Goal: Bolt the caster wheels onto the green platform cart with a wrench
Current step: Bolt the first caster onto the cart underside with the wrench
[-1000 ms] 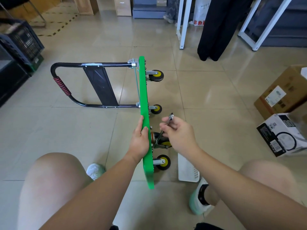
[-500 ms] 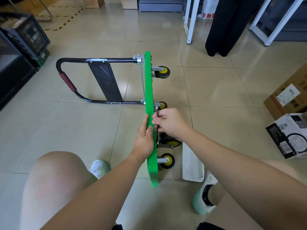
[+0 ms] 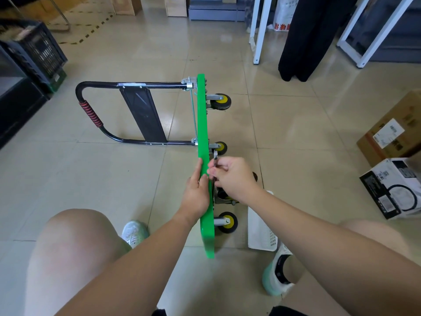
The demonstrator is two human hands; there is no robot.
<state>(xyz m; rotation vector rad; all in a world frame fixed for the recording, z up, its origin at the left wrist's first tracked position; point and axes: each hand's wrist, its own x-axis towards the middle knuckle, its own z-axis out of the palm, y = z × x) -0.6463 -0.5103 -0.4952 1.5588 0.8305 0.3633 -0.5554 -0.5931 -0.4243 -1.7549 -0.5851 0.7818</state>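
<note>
The green platform cart point(image 3: 203, 124) stands on its long edge on the floor, its black handle point(image 3: 91, 115) folded out to the left. Yellow-hubbed caster wheels stick out to the right: one far point(image 3: 220, 101), one in the middle point(image 3: 220, 148), one near point(image 3: 227, 222). My left hand point(image 3: 197, 192) grips the deck's upper edge. My right hand point(image 3: 234, 179) holds a metal wrench point(image 3: 215, 155) flat against the underside, beside a caster bracket point(image 3: 222, 198) that it partly hides.
A white perforated basket point(image 3: 260, 229) lies on the floor by my right foot. Cardboard and printed boxes point(image 3: 391, 188) sit at the right. Black crates point(image 3: 38, 51) stand at the left, white frame legs point(image 3: 257, 30) at the back.
My right hand swung the wrench from pointing away from the deck to lying close along its underside. My left hand kept its grip on the deck edge.
</note>
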